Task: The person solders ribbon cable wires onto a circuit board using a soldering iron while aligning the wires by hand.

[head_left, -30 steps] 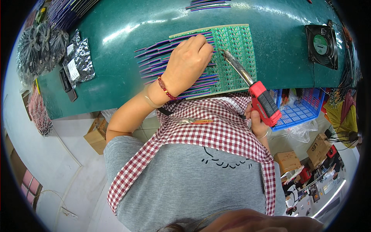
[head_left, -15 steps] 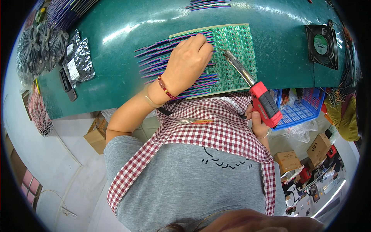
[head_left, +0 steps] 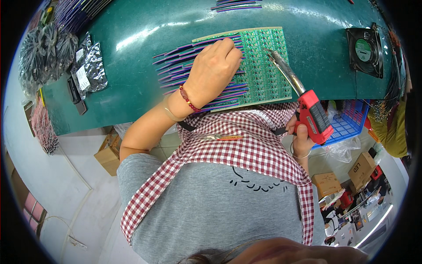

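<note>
On the green table lies a panel of small green circuit boards (head_left: 266, 66), with rows of multicoloured ribbon wires (head_left: 176, 70) reaching from its left part. Over these wires my left hand (head_left: 216, 66) is bent with its fingers closed, as if pinching a wire by the board; the fingertips are largely hidden. My right hand (head_left: 302, 140) grips the red and black handle of a soldering gun (head_left: 313, 115) near the table's front edge. Its metal barrel slants up to the left, and the tip is over the right part of the panel, apart from the wire ends.
A black fan (head_left: 364, 50) stands at the right. Below the table edge on the right is a blue plastic basket (head_left: 347, 125). Bagged dark parts (head_left: 48, 57) and a silvery bag (head_left: 91, 70) lie at the left. More ribbon wires (head_left: 237, 5) lie at the far edge.
My right hand has shifted right with the soldering gun, taking its tip away from the wire ends. My left hand has stayed almost in place.
</note>
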The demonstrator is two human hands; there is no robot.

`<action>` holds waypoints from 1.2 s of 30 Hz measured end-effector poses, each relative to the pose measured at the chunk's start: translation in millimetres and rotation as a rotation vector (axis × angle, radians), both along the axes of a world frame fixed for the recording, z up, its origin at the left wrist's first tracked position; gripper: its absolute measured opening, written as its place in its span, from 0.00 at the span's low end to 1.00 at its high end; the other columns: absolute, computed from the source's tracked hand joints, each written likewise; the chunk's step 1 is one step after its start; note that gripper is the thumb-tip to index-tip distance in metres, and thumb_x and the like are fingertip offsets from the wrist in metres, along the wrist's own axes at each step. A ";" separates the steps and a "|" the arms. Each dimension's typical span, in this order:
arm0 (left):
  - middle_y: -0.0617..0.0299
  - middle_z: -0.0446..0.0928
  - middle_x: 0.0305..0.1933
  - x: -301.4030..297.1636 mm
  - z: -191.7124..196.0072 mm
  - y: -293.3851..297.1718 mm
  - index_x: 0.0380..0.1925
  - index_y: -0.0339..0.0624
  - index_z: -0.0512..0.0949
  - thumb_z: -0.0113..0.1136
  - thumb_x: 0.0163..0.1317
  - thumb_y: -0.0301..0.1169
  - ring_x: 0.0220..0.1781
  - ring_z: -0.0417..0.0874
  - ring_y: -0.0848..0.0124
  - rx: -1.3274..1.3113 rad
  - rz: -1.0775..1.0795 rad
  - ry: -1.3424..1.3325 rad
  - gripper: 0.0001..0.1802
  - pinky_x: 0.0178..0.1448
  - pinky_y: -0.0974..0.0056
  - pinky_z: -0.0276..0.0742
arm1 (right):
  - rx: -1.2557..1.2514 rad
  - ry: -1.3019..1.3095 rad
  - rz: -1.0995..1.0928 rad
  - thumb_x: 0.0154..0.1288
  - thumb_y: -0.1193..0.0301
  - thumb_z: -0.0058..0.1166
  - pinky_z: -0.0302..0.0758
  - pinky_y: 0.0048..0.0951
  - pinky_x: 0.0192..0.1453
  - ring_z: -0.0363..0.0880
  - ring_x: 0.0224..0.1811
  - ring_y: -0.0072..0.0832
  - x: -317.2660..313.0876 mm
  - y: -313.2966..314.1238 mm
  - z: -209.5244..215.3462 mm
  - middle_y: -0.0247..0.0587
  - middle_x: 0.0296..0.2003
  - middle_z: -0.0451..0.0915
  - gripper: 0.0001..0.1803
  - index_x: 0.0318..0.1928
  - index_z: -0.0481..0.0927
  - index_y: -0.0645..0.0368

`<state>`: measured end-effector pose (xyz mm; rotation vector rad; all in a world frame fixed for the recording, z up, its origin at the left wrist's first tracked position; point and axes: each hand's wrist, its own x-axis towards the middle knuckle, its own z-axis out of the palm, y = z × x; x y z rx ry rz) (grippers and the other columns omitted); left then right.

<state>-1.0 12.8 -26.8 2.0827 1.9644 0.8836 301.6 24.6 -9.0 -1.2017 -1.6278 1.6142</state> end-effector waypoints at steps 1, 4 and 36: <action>0.59 0.73 0.34 -0.1 0.0 -0.2 0.30 0.40 0.77 0.66 0.53 0.24 0.36 0.80 0.61 0.000 0.001 0.005 0.06 0.40 0.60 0.78 | 0.000 0.022 -0.032 0.70 0.51 0.53 0.68 0.24 0.27 0.70 0.23 0.23 0.9 -0.1 -1.9 0.40 0.25 0.75 0.30 0.54 0.71 0.69; 0.60 0.74 0.33 -0.3 -1.2 -0.9 0.30 0.40 0.77 0.66 0.53 0.25 0.36 0.79 0.61 -0.002 0.013 0.042 0.06 0.41 0.60 0.77 | 0.001 0.093 -0.075 0.70 0.55 0.54 0.70 0.24 0.28 0.71 0.23 0.22 -3.0 2.1 -0.9 0.40 0.26 0.75 0.26 0.52 0.72 0.69; 0.50 0.71 0.54 96.5 168.1 -54.6 0.53 0.30 0.69 0.45 0.50 0.23 0.56 0.71 0.61 -0.168 -1.374 -2.013 0.26 0.51 0.61 0.71 | 0.287 0.644 -0.572 0.75 0.50 0.40 0.69 0.25 0.24 0.66 0.18 0.20 47.6 48.0 36.4 0.41 0.25 0.74 0.29 0.56 0.69 0.66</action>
